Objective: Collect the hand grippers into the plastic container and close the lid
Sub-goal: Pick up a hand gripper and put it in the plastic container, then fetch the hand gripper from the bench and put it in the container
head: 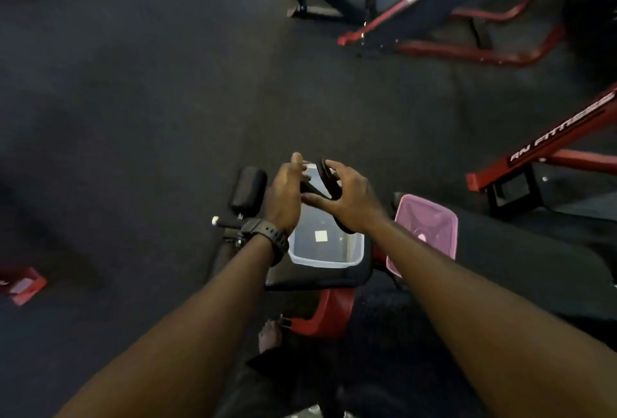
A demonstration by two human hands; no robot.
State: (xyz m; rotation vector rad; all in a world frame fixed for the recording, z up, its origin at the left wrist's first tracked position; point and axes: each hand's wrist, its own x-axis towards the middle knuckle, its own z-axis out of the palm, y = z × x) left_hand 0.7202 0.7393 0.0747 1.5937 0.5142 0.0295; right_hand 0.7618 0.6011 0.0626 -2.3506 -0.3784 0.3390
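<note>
Both forearms reach out over a padded bench (320, 279). Right hand (347, 198) curls around a black hand gripper (325, 180) above the clear plastic container (325, 262); left hand (283, 193) hovers beside it, fingers straight, apparently holding nothing. Released off-centre, the gripper might strike the rim, tipping the container. Pink lid (425, 227) lies just right.

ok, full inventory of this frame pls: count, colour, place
hand gripper: one visible, black, held above the container
container: one, clear plastic, open, on the bench pad
lid: one, pink, on the bench right of the container
bench: one, black pad, red frame, below the arms
roller pad: one, black, left of the hands
gym machines: several, red and black, top right
watch: one, black, left wrist
left hand: on the gripper, fingers hidden
right hand: grips the gripper
</note>
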